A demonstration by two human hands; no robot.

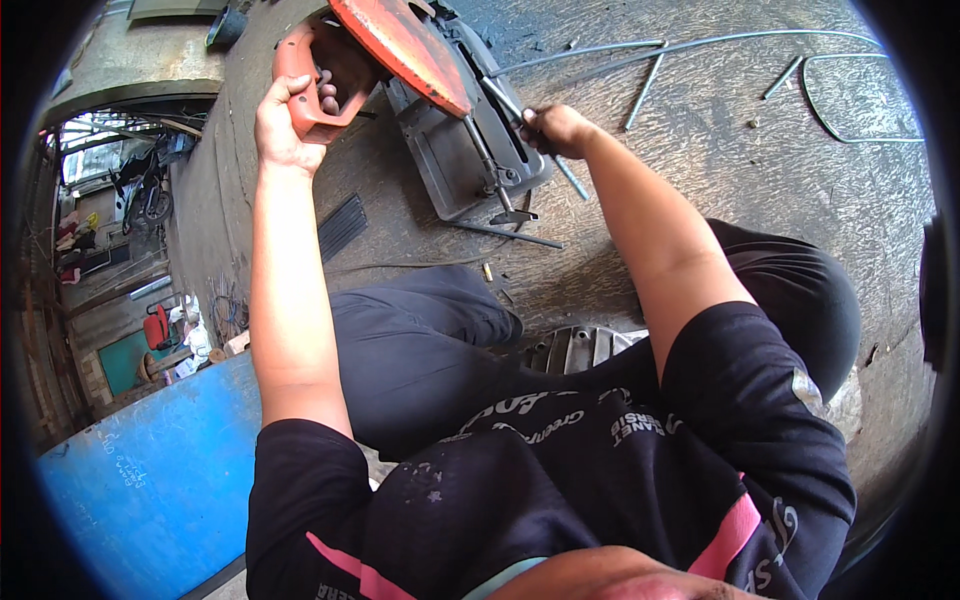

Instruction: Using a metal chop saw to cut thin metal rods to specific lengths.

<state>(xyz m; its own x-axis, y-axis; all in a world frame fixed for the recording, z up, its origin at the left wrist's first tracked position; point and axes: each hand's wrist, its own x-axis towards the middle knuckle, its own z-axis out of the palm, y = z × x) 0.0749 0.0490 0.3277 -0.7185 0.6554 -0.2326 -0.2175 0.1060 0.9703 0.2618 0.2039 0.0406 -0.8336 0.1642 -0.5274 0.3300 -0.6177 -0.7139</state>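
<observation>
Cut-off saw [405, 55], orange guard, grey base: on the floor [700, 170] before the person. Left hand [287, 122]: wrapped around the saw's orange handle [293, 58]. Right hand [558, 130]: closed on a slim metal rod [572, 178] beside the saw's base. Dark strips [342, 226]: grouped, left of base.

Left arm [295, 300] extended toward twelve o'clock, left hand [288, 128] curled in a grip at ten, right arm [685, 268] bent, forearm [635, 190] angled toward eleven, right hand [560, 130] closed at one.
</observation>
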